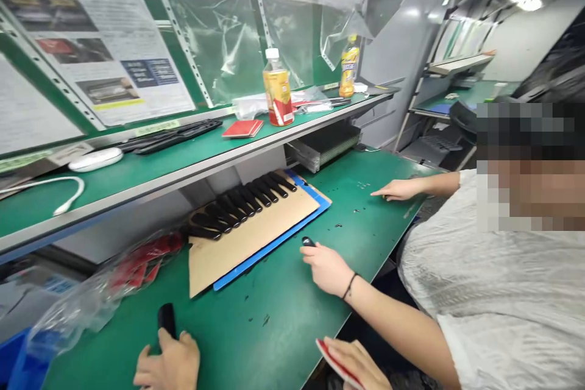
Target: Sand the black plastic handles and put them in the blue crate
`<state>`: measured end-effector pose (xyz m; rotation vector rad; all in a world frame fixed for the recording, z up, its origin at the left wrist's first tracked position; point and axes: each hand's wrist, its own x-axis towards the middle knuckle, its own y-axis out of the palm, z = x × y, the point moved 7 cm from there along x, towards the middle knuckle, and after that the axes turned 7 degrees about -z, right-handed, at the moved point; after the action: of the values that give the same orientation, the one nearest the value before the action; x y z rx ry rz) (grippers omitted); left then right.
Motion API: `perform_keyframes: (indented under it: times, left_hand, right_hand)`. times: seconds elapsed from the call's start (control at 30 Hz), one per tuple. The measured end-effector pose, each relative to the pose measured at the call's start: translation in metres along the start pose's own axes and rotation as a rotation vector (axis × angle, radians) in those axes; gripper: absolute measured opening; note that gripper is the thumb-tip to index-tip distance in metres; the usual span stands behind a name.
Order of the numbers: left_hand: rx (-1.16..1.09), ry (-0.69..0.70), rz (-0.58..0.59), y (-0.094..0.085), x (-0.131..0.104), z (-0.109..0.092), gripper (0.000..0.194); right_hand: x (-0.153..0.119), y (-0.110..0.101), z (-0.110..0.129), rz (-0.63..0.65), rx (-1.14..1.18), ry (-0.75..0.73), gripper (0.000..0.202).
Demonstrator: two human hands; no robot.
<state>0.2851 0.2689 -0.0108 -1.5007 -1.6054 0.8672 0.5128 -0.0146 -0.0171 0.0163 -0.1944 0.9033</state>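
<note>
My left hand point(168, 361) is at the bottom, its fingers curled around the lower end of a black handle point(167, 319) above the green table. My right hand point(354, 365) appears at the bottom edge, right of centre, and holds a flat red pad point(336, 361) with a pale edge. Beyond my hands, a row of black handles point(249, 202) lies along the back of a brown cardboard sheet point(256, 244), which rests on a blue board point(274, 250).
At the right, a co-worker point(493, 274) holds a black piece point(308, 242) and points at the green table point(292, 329). Plastic bags with red pads point(141, 265) lie left. A shelf point(183, 161) above carries bottles point(278, 91) and red squares point(243, 128). Small black scraps dot the table.
</note>
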Motion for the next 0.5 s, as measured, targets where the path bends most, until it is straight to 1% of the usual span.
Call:
perform_keyframes:
  times: [0.07, 0.13, 0.2, 0.23, 0.27, 0.3, 0.33, 0.4, 0.43, 0.47, 0.5]
  left_hand:
    - [-0.009, 0.025, 0.077, 0.023, -0.016, -0.019, 0.042]
    - [-0.029, 0.082, 0.205, 0.058, -0.037, -0.044, 0.044]
    - [-0.063, 0.147, 0.307, 0.09, -0.057, -0.07, 0.044]
    - [-0.073, 0.17, 0.352, 0.103, -0.064, -0.079, 0.045]
    - [-0.079, 0.186, 0.396, 0.115, -0.069, -0.086, 0.047]
    - [-0.083, 0.196, 0.444, 0.124, -0.073, -0.091, 0.049]
    - [-0.086, 0.197, 0.499, 0.132, -0.076, -0.093, 0.051]
    - [-0.059, 0.215, 0.567, 0.142, -0.083, -0.097, 0.053]
    - [-0.025, 0.263, 0.553, 0.143, -0.087, -0.102, 0.053]
    - [0.026, 0.345, 0.512, 0.142, -0.093, -0.11, 0.054]
    - [0.083, 0.462, 0.453, 0.141, -0.101, -0.122, 0.055]
  right_hand:
    - [0.037, 0.014, -0.004, 0.026, 0.06, 0.062, 0.031]
    - [0.085, 0.033, -0.011, 0.08, 0.09, 0.107, 0.035]
    - [0.129, 0.047, -0.021, 0.137, 0.105, 0.154, 0.031]
    - [0.147, 0.048, -0.025, 0.163, 0.108, 0.174, 0.034]
    - [0.16, 0.044, -0.029, 0.176, 0.108, 0.186, 0.041]
    - [0.17, 0.033, -0.031, 0.178, 0.105, 0.19, 0.05]
    - [0.176, 0.018, -0.031, 0.169, 0.1, 0.185, 0.059]
    - [0.18, -0.025, -0.026, 0.119, 0.086, 0.154, 0.068]
    - [0.179, -0.05, -0.022, 0.086, 0.077, 0.133, 0.067]
    - [0.178, -0.075, -0.018, 0.051, 0.066, 0.108, 0.064]
    - [0.177, -0.1, -0.013, 0.017, 0.053, 0.081, 0.059]
